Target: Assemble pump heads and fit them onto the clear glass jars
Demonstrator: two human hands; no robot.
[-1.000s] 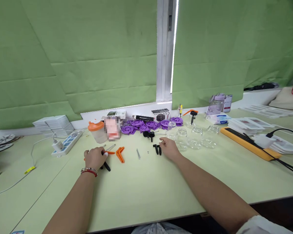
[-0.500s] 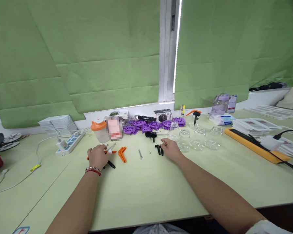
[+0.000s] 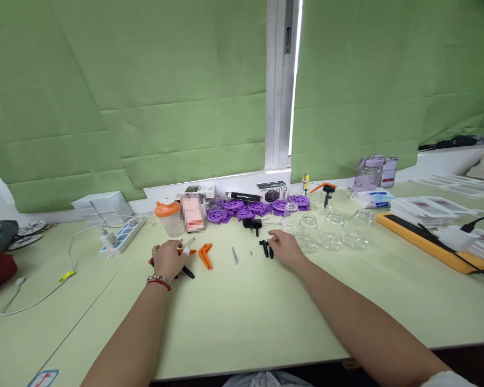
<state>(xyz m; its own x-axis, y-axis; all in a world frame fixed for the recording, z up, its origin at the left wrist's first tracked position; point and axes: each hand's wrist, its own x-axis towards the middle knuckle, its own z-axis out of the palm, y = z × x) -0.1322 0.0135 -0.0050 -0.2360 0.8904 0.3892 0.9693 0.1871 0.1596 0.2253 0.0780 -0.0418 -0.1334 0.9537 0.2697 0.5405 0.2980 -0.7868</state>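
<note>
My left hand [image 3: 169,259] lies over a group of orange and black parts, fingers bent and apart. A white-ended tool with a thin metal shaft [image 3: 189,243] shows by its thumb, and a black piece [image 3: 188,272] sticks out beneath. Beside it lie bent orange handles [image 3: 205,256]. My right hand [image 3: 287,249] rests on the table with loosely bent, parted fingers, right beside two black angled parts [image 3: 267,248]; its fingertips are partly hidden. Between the hands lie metal screws [image 3: 235,255] and tiny metal pieces [image 3: 250,253]. Black round knobs [image 3: 253,223] sit farther back.
Purple wheel-shaped parts [image 3: 242,209] line the back, near an orange-lidded cup [image 3: 169,216] and a pink item [image 3: 193,212]. Glass jars [image 3: 334,231] stand right of my right hand. A white power strip [image 3: 123,236] is left, an orange one [image 3: 427,243] right.
The whole view has shifted slightly, so everything appears a little farther right. Both hands stay at about the same places among the parts.
</note>
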